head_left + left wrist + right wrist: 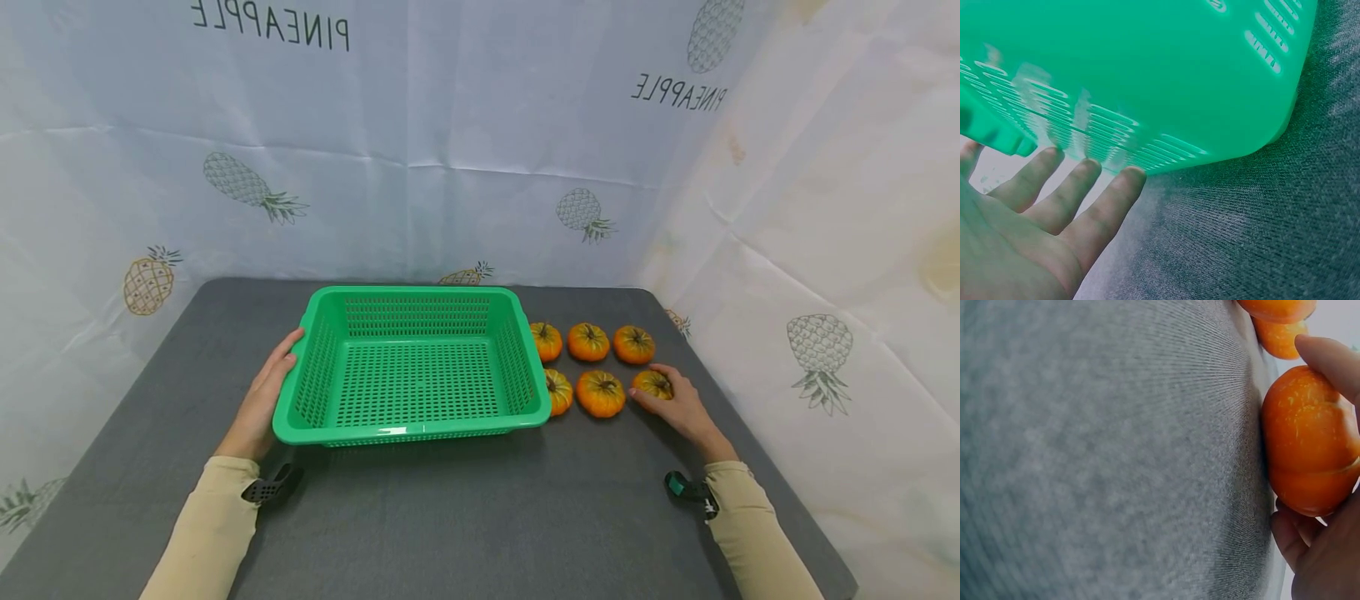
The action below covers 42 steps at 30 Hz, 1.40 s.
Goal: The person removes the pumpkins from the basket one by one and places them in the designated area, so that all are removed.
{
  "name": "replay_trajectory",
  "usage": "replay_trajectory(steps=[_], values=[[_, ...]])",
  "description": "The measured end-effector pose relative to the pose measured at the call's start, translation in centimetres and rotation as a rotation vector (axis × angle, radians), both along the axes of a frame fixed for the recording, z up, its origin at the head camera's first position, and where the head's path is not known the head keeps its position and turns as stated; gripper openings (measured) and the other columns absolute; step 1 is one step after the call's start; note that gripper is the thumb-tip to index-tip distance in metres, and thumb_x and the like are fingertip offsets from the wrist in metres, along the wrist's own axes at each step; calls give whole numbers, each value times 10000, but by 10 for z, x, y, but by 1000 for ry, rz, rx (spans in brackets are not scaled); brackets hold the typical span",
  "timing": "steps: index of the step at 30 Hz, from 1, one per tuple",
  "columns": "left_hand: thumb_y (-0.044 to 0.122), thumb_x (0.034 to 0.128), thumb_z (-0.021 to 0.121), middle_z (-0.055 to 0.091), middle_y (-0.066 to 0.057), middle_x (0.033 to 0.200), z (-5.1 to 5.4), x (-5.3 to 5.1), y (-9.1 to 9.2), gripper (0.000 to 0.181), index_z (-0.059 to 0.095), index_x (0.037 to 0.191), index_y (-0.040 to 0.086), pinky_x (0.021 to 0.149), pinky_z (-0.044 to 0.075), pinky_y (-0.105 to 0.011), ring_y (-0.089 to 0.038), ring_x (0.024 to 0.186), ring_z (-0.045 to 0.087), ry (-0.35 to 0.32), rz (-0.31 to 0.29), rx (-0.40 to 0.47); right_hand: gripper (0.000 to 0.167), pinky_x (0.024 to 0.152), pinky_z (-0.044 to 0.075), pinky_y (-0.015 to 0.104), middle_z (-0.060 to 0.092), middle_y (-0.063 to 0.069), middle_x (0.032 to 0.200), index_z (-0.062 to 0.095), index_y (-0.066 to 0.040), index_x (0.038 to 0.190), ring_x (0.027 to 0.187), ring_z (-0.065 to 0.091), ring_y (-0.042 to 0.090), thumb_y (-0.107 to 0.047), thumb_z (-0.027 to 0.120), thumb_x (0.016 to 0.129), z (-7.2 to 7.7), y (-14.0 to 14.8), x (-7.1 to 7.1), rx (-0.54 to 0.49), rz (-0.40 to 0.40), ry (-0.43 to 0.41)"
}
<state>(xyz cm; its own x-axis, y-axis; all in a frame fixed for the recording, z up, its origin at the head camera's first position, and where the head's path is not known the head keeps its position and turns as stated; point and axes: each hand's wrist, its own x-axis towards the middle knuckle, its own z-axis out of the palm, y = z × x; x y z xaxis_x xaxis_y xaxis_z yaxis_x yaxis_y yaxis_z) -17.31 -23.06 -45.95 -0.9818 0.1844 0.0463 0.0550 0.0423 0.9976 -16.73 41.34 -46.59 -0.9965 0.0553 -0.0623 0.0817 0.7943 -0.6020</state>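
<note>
A green plastic basket with slotted walls and nothing in it stands left of several small orange pumpkins. My left hand is at its left side; in the left wrist view the fingers lie fairly straight, with their tips against the slotted wall. At the right end of the front row, my right hand holds a small pumpkin between thumb and fingers. Left of it sit a front-row pumpkin and another, partly hidden by the basket's rim.
Behind the front row are three more pumpkins: a left one, a middle one and a right one. The dark grey table ends at a pineapple-print curtain at the back and right.
</note>
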Motion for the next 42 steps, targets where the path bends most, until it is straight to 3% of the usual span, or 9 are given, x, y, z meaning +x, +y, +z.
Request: replay_trajectory(steps=[11, 30, 42], values=[[481, 1104, 316, 254, -149, 1559, 0, 0, 1, 594, 120, 1643, 330, 781, 559, -260, -39, 1070, 610, 11, -6, 15, 932, 1070, 266, 716, 212, 372, 1574, 162, -44, 1612, 1407, 219, 572, -494, 652, 960, 0, 1, -1, -21, -13, -27], [478, 1104, 321, 263, -130, 1551, -1, 0, 1, 590, 126, 1642, 333, 784, 558, -263, -45, 1067, 607, 6, -1, 18, 971, 1027, 324, 668, 278, 368, 1509, 129, 16, 1605, 1342, 270, 547, -507, 635, 962, 0, 1, 0, -25, -37, -25], [487, 1102, 318, 270, -139, 1548, -2, -1, 1, 596, 123, 1644, 329, 773, 561, -266, -43, 1045, 621, 5, 8, 9, 955, 1123, 240, 706, 207, 380, 1571, 95, 10, 1611, 1433, 196, 570, -480, 620, 981, 10, -1, 0, -73, -61, 12]])
